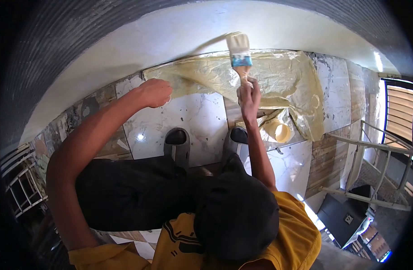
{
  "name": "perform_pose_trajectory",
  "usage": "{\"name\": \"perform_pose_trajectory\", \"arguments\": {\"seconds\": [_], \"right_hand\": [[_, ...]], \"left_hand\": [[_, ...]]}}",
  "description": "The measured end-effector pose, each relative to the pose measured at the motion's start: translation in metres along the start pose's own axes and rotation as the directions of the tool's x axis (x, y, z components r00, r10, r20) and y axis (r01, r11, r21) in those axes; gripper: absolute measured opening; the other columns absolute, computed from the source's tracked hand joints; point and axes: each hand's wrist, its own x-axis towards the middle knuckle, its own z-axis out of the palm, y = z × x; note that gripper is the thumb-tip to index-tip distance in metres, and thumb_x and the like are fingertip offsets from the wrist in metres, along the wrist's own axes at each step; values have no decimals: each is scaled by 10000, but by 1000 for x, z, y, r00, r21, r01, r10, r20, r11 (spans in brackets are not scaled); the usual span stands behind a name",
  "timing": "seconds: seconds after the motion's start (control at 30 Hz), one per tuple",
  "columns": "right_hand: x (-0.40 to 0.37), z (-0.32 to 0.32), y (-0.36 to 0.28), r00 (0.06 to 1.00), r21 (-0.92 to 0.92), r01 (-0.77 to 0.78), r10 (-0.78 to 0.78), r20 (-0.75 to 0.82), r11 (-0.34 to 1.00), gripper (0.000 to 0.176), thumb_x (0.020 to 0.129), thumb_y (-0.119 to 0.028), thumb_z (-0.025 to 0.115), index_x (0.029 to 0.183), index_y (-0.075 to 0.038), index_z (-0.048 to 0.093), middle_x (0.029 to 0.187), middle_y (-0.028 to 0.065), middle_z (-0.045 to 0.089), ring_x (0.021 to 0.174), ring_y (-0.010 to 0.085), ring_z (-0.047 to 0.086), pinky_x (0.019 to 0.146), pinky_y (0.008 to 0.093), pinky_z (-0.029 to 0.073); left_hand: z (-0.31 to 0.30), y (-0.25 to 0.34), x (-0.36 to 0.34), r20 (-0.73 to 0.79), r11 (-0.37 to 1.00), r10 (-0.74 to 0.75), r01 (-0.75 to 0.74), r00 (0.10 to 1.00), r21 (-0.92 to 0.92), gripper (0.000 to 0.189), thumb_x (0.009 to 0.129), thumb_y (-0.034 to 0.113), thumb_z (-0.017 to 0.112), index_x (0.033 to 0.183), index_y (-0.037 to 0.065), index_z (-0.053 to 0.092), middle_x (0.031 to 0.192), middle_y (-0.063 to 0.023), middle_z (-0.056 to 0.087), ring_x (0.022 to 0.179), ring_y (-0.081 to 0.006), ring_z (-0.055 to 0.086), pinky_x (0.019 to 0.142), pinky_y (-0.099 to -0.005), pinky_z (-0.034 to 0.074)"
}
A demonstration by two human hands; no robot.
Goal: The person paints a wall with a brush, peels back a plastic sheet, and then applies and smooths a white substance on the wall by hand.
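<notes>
My right hand (249,100) is closed around the wooden handle of a paintbrush (241,56), whose pale bristles point up at the white wall (179,31). The brush has a blue-smeared ferrule. My left hand (156,92) is curled, with its fingers folded and pale specks near them; whether it holds anything is hidden. Below the wall, a crumpled yellowish plastic sheet (278,74) covers part of the tiled floor. A round cream-coloured container (282,132) lies on the sheet's lower part, to the right of my right forearm, with its opening visible.
My shoes (177,137) stand on white marbled tiles (199,112). A pale metal frame (368,145) and a black box (341,215) are at the right. Another metal rack (24,182) is at the far left. A louvred opening (400,112) shows at the far right.
</notes>
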Motion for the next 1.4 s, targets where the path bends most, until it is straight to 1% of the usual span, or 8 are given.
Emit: {"name": "perform_pose_trajectory", "arguments": {"seconds": [0.03,0.47,0.77,0.9,1.0,1.13,1.2,1.4], "right_hand": [[-4,-2,0,994,337,-113,101,51,935,218,1069,-212,515,1185,-35,568,717,30,560,513,86,433,464,252,352],[72,44,-20,987,412,149,-160,-10,899,170,1084,-190,497,1078,-33,562,735,-34,465,596,40,379,502,219,305],[28,23,105,991,-324,-115,86,-105,939,209,1031,-153,486,996,12,609,669,-7,509,603,63,450,534,261,355],[-21,4,83,961,-103,-241,223,-164,965,204,1007,-167,528,1021,21,607,659,19,522,602,90,474,544,297,379],[-25,-4,42,972,-200,-146,103,-210,969,212,992,-181,564,1071,10,610,656,46,519,586,124,477,545,327,390],[-16,-12,26,971,-477,-144,29,-239,867,238,945,-187,646,1124,-30,640,868,241,660,792,413,642,703,469,481],[-12,-14,25,958,-595,47,-205,-201,802,242,900,-142,677,1109,-27,641,947,244,659,866,428,641,750,488,489],[-8,-17,27,967,-681,-7,-169,-192,733,276,847,-120,705,1104,-37,648,974,225,645,926,439,629,804,510,487]], "left_hand": [[4,-2,0,-1,1000,-2,2,1000,-1,248,924,221,609,904,-22,656,1017,-196,651,987,-401,645,860,-498,519],[4,1,2,33,1000,7,-8,999,15,250,923,222,598,896,-19,661,1003,-198,652,985,-395,648,866,-502,522],[11,-6,2,-44,1000,15,-14,999,23,243,877,162,592,820,-35,723,969,-232,704,941,-402,690,826,-491,550],[10,-2,4,-97,999,29,-30,995,-12,243,873,165,595,807,-30,725,946,-229,708,931,-408,690,814,-491,554],[16,-5,11,71,999,15,-18,997,40,243,919,218,598,891,-13,668,996,-192,647,976,-393,649,851,-490,525],[13,-6,19,110,999,5,-11,994,53,242,900,208,601,852,-22,661,970,-202,650,954,-402,650,840,-496,524],[7,-7,20,5,999,31,-31,1000,43,237,887,190,597,827,-32,657,949,-208,652,939,-409,650,833,-501,524],[3,0,8,74,999,-2,-2,997,53,256,932,209,590,906,-35,662,1016,-209,648,978,-401,647,862,-499,520]]}}
